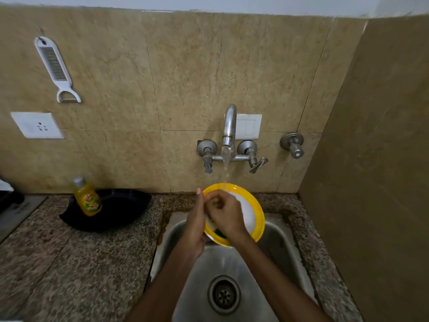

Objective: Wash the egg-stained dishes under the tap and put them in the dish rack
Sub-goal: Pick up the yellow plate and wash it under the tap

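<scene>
A white plate with a yellow rim (249,213) is held tilted over the steel sink (278,242), under water running from the tap (229,126). My left hand (196,225) grips the plate's left edge. My right hand (224,213) lies on the plate's face with fingers curled, and a green scrubber (219,233) shows just under it. Whether the right hand grips the scrubber is partly hidden.
A yellow dish-soap bottle (87,197) stands in a black tray (120,209) on the granite counter (69,263) left of the sink. A peeler (55,68) hangs on the wall above a socket (37,125). A side wall (371,182) closes the right.
</scene>
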